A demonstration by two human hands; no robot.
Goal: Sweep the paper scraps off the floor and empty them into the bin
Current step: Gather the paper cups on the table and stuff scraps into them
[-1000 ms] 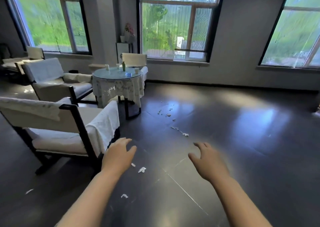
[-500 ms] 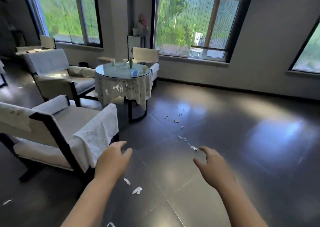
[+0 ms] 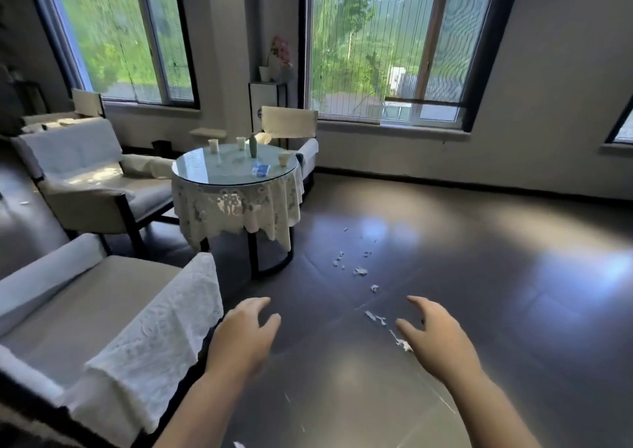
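White paper scraps (image 3: 360, 271) lie scattered on the dark tiled floor (image 3: 479, 310) to the right of a round table, in a loose trail running toward me. The nearest scraps (image 3: 375, 317) lie just left of my right hand (image 3: 435, 336). My left hand (image 3: 245, 333) hovers beside the near armchair's arm. Both hands are held out in front of me, fingers apart, holding nothing. One more scrap (image 3: 238, 444) shows at the bottom edge. No broom, dustpan or bin is in view.
A round glass-topped table (image 3: 236, 170) with a lace cloth carries cups, a small vase and a blue packet. Armchairs stand at the near left (image 3: 102, 310), behind it (image 3: 89, 180) and beyond the table (image 3: 291, 129). Windows line the far wall.
The view has moved forward and turned left, so the table and the scraps look closer. Both hands stay out in front, empty, with the right one now beside the nearest scraps.
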